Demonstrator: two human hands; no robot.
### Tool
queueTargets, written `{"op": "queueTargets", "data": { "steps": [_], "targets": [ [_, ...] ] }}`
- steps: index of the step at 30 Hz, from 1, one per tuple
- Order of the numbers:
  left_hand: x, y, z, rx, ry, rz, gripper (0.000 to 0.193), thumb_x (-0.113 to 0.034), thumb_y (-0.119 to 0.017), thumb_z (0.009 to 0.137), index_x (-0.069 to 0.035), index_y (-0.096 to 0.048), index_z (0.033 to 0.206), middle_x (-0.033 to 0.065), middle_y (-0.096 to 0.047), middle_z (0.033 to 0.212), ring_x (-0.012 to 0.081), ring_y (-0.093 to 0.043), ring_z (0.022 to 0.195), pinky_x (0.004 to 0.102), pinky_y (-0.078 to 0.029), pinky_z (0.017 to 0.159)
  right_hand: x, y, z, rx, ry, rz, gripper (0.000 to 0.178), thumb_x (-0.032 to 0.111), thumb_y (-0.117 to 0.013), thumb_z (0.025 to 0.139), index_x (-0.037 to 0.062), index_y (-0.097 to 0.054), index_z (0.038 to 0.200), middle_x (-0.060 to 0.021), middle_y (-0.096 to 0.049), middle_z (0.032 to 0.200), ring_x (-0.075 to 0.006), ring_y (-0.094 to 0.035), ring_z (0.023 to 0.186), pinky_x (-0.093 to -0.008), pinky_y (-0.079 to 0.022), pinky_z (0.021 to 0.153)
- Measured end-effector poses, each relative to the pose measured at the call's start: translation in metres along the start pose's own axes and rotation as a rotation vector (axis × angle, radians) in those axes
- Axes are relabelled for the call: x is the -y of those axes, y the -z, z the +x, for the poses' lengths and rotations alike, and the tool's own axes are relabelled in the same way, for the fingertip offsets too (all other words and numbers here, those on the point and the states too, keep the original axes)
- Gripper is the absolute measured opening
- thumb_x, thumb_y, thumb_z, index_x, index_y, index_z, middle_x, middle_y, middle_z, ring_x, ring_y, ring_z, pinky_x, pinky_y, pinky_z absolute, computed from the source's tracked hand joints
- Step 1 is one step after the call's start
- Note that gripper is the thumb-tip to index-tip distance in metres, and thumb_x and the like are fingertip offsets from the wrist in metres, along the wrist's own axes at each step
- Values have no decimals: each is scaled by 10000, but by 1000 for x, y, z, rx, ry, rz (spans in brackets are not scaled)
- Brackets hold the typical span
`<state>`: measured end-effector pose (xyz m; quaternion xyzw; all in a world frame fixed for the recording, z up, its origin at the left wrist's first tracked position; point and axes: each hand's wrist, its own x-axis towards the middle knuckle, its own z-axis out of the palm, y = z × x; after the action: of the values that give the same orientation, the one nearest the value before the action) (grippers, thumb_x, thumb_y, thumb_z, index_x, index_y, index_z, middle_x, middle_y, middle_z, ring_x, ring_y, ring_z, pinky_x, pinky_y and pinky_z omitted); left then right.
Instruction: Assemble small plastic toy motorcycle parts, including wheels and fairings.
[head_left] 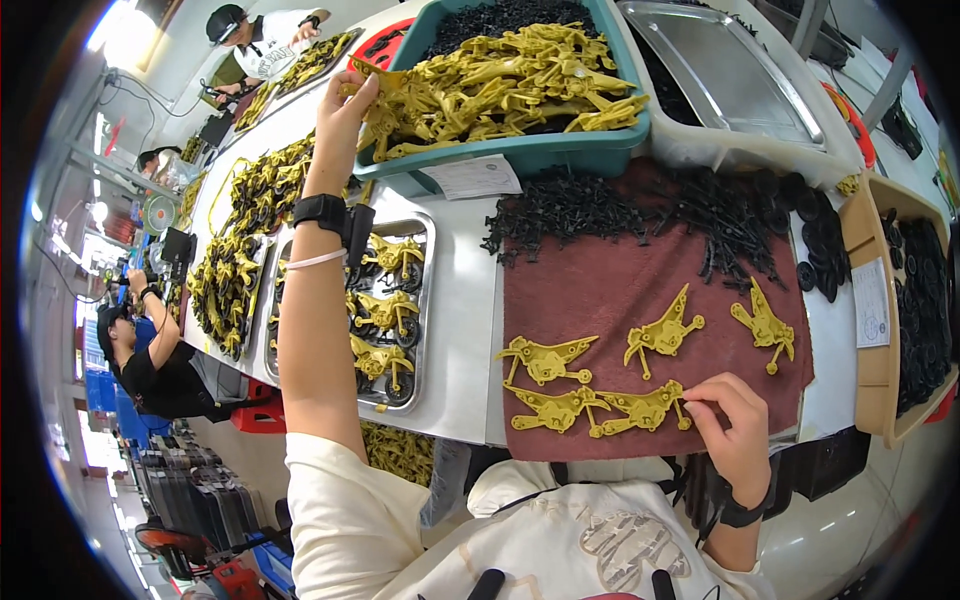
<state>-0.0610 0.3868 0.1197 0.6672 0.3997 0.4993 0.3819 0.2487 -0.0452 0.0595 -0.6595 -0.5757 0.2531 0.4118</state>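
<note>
Over the teal bin (560, 150) the left hand (345, 105) is gripping a yellow frame piece (372, 72), while the right hand (730, 415) is pinching another yellow piece (645, 410) lying on the maroon cloth (610, 290) covering the desk (462, 310).

A bin (560, 150) of parts stands behind the cloth (620, 290), a tray (425, 300) to its left.

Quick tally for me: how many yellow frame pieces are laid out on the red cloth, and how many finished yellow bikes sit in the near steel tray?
Yellow frame pieces on the red cloth: 5
Assembled yellow bikes in the near steel tray: 3 in view; the left forearm may hide more
Total: 8
The right hand touches the nearest piece.
</note>
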Motion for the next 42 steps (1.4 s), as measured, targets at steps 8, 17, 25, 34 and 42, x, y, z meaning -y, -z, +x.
{"op": "queueTargets", "data": {
  "steps": [8,17,25,34,42],
  "targets": [
    [-25,-9,3,-88,-64,-408,121,-63,-585,895,-81,-476,946,96,-631,941,202,-671,844,370,-568,781,3,4,-1,-6,-55,-21,90,0,-662,769,12,-647,857,-115,-632,829,-285,-610,794,-349,-473,700],
    [-42,-9,-13,41,88,-181,441,-23,-481,879,-62,-272,1266,108,-600,909,214,-649,704,276,-548,601,-18,38,0,-236,-147,-571,437,69,-653,804,55,-559,1231,-138,-458,1370,-331,-417,1259,-427,-361,1022],
    [-44,-1,-4,70,255,41,469,-126,-607,866,-59,-476,1312,47,-589,888,126,-577,696,301,-545,622,-23,52,-2,-30,-215,-507,473,57,-662,776,64,-563,1238,-140,-474,1354,-346,-427,1260,-433,-330,1066],
    [-32,-36,9,214,92,237,217,-237,-669,862,-79,-611,999,-18,-537,782,64,-492,695,232,-440,624,-29,45,1,-113,-119,-567,388,67,-672,767,55,-579,1144,-140,-498,1249,-347,-470,1172,-445,-361,1011],
    [-30,-102,-3,511,-237,893,573,-349,-727,814,9,-554,1227,185,-646,1133,284,-618,1038,380,-474,874,-18,47,-6,-92,-147,-532,336,2,-687,711,32,-562,1021,-127,-516,1065,-330,-507,1024,-424,-409,892]
  ]
}}
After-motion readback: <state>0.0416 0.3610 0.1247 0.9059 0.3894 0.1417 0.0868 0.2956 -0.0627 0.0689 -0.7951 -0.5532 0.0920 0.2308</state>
